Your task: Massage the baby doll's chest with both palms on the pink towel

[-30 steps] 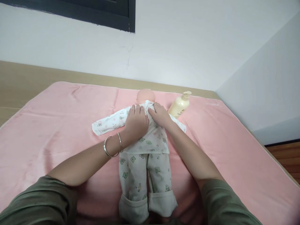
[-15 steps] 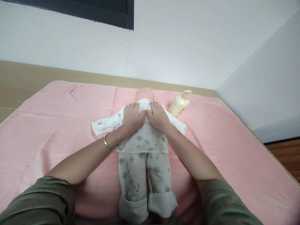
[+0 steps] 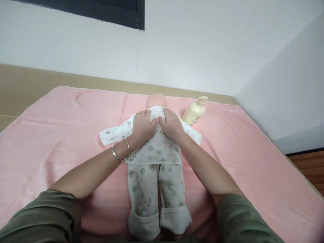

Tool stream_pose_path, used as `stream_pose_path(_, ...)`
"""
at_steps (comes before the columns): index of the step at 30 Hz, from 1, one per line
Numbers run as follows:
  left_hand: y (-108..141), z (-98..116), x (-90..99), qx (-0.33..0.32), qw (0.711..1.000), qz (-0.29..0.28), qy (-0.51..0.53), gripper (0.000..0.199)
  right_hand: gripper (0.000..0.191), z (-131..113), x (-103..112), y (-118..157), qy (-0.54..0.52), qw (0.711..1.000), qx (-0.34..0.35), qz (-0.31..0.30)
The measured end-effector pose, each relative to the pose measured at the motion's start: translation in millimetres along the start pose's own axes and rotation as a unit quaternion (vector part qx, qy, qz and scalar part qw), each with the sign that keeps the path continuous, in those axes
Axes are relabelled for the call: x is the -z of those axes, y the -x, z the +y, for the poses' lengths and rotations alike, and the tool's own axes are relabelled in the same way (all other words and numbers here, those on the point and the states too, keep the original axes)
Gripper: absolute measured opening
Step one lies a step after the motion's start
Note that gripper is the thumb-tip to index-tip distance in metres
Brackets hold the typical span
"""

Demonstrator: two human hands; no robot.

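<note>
A baby doll (image 3: 158, 152) lies stretched out on a pink sheet, its bald head at the far end and no face showing. It wears a white top and trousers with small green bear prints; the trouser cuffs are rolled up. Both sleeves spread out sideways. My left hand (image 3: 144, 126) rests flat on the left of the doll's upper body, fingers pointing away and thumb towards the middle. Opposite it, my right hand (image 3: 172, 125) lies flat on the right side, the two thumb tips close together. Neither hand grasps anything. A silver bangle (image 3: 120, 150) circles my left wrist.
Just beyond the doll's right sleeve, a pale yellow pump bottle (image 3: 194, 112) leans on the pink sheet (image 3: 83, 125). Bare wooden surface (image 3: 22, 81) shows past the sheet's far edge, against a white wall (image 3: 192, 44).
</note>
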State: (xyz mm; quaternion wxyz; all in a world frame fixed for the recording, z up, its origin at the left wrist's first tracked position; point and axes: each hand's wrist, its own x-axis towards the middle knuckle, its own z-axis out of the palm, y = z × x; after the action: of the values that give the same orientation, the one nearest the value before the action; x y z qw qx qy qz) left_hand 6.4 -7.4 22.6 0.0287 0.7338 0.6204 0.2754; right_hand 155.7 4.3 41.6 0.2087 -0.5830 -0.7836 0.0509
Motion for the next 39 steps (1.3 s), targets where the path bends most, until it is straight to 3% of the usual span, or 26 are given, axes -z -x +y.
stream_pose_path(8,-1.0,1.6,3.0,0.007,1.0,-0.016,-0.001,0.025,0.047,0.3,-0.4,0.2,-0.01,1.0,0.004,0.005)
stream_pose_path(22,-0.4,1.3,2.2,-0.009,1.0,0.003,-0.004,0.027,0.044,1.6,-0.2,-0.6,-0.018,1.0,0.006,0.003)
stream_pose_path(31,28.8,19.3,-1.6,-0.078,0.996,0.038,-0.014,0.049,0.042,1.5,5.3,-5.5,-0.015,0.999,-0.029,-0.027)
stream_pose_path(39,3.6,7.2,13.1,-0.059,0.998,-0.032,-0.005,0.026,0.061,-26.9,7.3,24.5,0.063,0.997,-0.036,-0.037)
